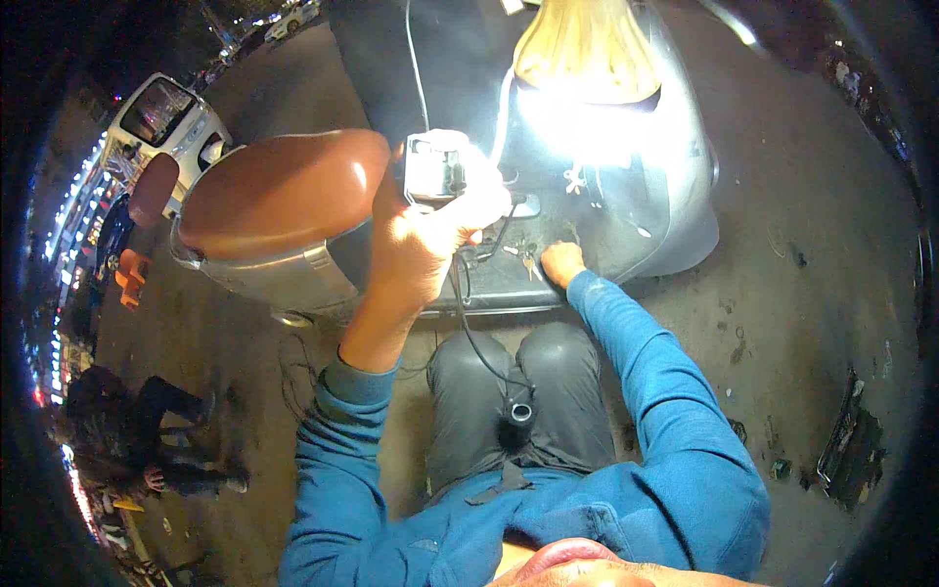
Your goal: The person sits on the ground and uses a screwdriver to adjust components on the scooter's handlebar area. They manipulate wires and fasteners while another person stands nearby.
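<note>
My left hand grips a small boxy device, white in the glare, above the scooter's grey footboard, beside its brown seat. A black cable hangs below that hand. My right hand rests on the footboard with curled fingers; what they hold, if anything, is hidden. Small metal pieces, seemingly keys, lie just left of it. A glaring lamp with a yellow top lights the footboard. A black cylindrical object is between my legs.
A person in dark clothes is on the pavement at left. Behind are a white vehicle, an orange object and strings of lights. A dark flat object lies on the ground at right.
</note>
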Tool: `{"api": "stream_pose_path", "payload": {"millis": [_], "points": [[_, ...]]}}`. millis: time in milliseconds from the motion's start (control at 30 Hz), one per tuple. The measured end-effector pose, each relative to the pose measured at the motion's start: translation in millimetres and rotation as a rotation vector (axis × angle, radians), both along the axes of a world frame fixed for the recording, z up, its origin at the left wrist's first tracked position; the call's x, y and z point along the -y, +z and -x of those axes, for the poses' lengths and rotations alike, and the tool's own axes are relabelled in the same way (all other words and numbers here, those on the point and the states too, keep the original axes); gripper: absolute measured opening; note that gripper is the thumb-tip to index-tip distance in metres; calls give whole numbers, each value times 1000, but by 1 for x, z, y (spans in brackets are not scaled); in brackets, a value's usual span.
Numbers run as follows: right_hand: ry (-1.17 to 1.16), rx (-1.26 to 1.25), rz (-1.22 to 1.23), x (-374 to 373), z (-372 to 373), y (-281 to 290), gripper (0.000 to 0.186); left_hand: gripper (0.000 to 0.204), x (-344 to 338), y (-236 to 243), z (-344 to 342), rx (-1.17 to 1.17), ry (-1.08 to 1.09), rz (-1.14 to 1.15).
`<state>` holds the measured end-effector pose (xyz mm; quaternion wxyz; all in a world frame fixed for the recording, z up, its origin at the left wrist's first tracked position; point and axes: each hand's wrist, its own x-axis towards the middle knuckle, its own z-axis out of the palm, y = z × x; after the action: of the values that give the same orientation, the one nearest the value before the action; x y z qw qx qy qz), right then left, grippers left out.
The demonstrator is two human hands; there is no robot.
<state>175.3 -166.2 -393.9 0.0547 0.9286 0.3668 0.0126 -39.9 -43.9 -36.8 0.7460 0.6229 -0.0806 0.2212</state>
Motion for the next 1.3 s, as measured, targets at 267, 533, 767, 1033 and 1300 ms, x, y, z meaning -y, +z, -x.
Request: {"api": "stream_pose_path", "payload": {"millis": [267, 533, 767, 1033, 1300], "points": [[101, -31, -866, 23, 65, 114, 14, 45, -4, -7, -1, 35, 28, -129], [254, -804, -1789, 71, 154, 266, 20, 50, -25, -16, 0, 77, -199, -102], [264, -1172, -2041, 69, 162, 267, 29, 46, -32, -19, -4, 20, -202, -103], [266, -1221, -2048, 63, 162, 266, 20, 47, -25, -17, 0, 11, -157, -133], [267, -869, -2007, 50, 175, 291, 12, 53, -32, -15, 0, -18, -213, -139]]}}
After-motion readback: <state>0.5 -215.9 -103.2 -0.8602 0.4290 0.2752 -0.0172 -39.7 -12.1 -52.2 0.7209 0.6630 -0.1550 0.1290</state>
